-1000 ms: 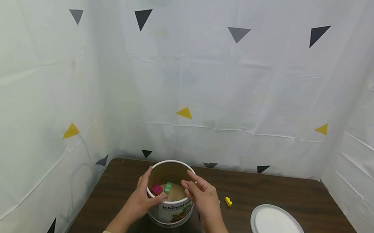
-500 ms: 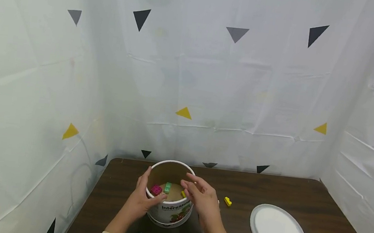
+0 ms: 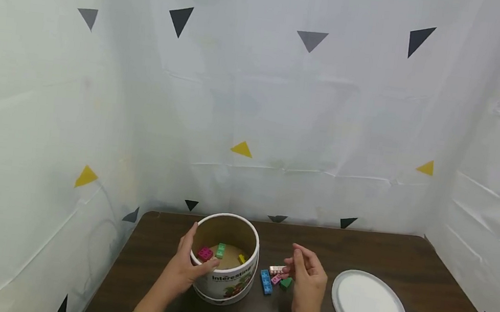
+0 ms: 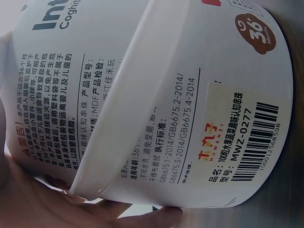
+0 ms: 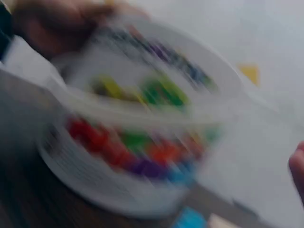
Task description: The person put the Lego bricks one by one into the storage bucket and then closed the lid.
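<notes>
A white paper bucket (image 3: 215,288) with printed fruit stands on the brown table. My left hand (image 3: 183,269) grips its left side, thumb over the front rim. In the left wrist view the bucket wall (image 4: 237,85) fills most of the picture. Inside lie a magenta brick (image 3: 205,254), a green brick (image 3: 220,250) and a yellow brick (image 3: 242,259). My right hand (image 3: 308,286) is raised right of the bucket with nothing visible in its fingers. Beside it lie a blue brick (image 3: 266,282), a pink brick (image 3: 276,279), a dark green brick (image 3: 285,283) and a pale brick (image 3: 276,270).
A round white lid (image 3: 369,307) lies flat on the table (image 3: 446,302) at the right. White sheeting (image 3: 305,121) with triangles hangs behind and at both sides. The right wrist view is blurred.
My right hand has moved from over the bucket to its right, uncovering several bricks there. A yellow brick appeared inside the bucket. The yellow piece on the table is now hidden behind the right hand.
</notes>
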`<state>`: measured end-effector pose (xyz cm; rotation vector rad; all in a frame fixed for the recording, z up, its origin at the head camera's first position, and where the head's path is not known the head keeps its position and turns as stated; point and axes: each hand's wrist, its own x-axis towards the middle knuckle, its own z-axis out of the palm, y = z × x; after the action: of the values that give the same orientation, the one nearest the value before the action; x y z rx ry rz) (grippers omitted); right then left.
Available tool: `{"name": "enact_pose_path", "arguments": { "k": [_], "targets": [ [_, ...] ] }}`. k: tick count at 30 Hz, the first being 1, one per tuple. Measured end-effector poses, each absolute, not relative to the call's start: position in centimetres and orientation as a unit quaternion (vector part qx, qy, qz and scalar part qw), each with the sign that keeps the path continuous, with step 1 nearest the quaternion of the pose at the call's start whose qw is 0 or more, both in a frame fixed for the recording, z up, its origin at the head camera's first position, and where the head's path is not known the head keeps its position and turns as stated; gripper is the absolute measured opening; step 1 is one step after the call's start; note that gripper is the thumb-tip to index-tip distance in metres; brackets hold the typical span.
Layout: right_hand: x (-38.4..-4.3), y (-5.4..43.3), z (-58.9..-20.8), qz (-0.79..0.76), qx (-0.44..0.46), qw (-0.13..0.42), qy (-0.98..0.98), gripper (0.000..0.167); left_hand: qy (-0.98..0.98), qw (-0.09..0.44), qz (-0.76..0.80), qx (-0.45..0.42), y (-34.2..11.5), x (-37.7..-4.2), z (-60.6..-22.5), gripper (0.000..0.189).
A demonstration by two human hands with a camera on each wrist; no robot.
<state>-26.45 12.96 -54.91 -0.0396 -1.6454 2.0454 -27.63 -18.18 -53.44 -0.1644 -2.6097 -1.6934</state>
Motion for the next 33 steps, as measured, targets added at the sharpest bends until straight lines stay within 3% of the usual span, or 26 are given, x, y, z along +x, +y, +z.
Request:
{"name": "enact_pose_path", "arguments": {
  "k": [6,11,23,33],
  "targets": [
    [-27.8,17.9,-57.8,0.661,-0.065,0.281,-0.693,0.034,-0.834,0.012,-0.548,-0.058,-18.3,-27.6,-53.2,0.119],
    [-28.5,19.3,-59.5,0.617,-0.072,0.225,-0.751,0.040,-0.831,0.007,-0.553,-0.056,-18.3,-27.5,-53.2,0.118],
    [-29.0,19.7,-60.2,0.507,-0.059,0.130,-0.850,0.030,-0.836,0.008,-0.546,-0.055,-18.2,-27.6,-53.3,0.118],
    [-29.2,19.6,-60.2,0.456,-0.035,0.116,-0.882,0.026,-0.834,0.019,-0.547,-0.064,-18.2,-27.5,-53.2,0.121]
  ]
}}
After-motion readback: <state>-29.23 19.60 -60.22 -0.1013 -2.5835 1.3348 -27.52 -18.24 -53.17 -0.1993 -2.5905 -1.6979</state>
